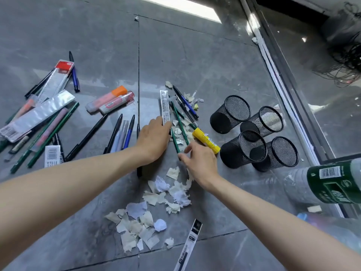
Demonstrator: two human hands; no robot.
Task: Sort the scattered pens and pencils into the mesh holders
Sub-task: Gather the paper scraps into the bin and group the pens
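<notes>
Several black mesh holders (254, 133) stand in a cluster on the grey floor at the right. Two green pencils (180, 124) lie among paper scraps in the middle, beside a clear pen refill packet (165, 106) and a yellow glue stick (207, 140). My left hand (154, 139) lies palm down on the packet's lower end and the pencils. My right hand (199, 163) pinches the near end of a green pencil between thumb and fingers. More pens and pencils (117, 133) lie scattered to the left.
Torn paper scraps (152, 208) litter the floor near me. Orange and pink highlighters (111, 101) lie left of centre. A packaged refill (190, 243) is at the bottom. A green-labelled plastic bottle (332, 182) lies at the right by a window track (283, 90).
</notes>
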